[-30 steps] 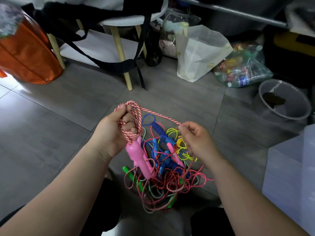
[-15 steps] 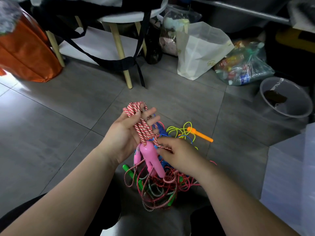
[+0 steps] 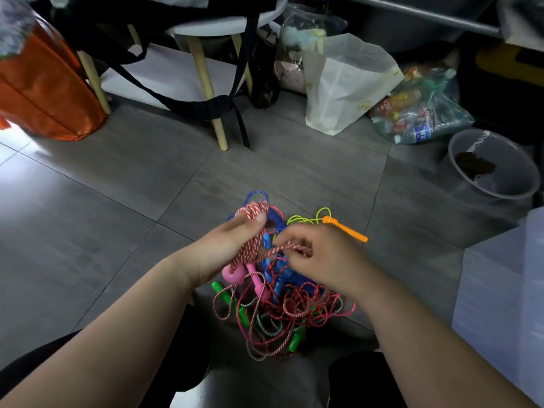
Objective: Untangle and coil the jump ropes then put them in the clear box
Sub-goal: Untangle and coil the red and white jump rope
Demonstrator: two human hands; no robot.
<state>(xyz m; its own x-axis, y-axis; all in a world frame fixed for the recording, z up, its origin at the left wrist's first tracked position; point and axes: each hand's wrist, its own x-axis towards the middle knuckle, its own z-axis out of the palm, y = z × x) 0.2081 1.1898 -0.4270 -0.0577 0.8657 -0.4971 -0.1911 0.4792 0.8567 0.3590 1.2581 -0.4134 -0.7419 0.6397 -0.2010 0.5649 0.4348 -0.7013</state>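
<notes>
Head view: left hand (image 3: 223, 248) grips coils of a red-and-white twisted jump rope (image 3: 253, 209) looped round its fingers, thumb pressed on top, with a pink plastic handle (image 3: 234, 274) just under the palm. At its 3 o'clock, right hand (image 3: 326, 257) pinches a strand of the same rope; the hands are close together. Under both, a tangled pile of coloured jump ropes (image 3: 282, 313) lies on the grey tiled floor (image 3: 117, 201), an orange plastic handle (image 3: 347, 230) sticking out at 1 o'clock. The clear plastic box (image 3: 500, 290) sits at 3 o'clock, by the frame edge.
</notes>
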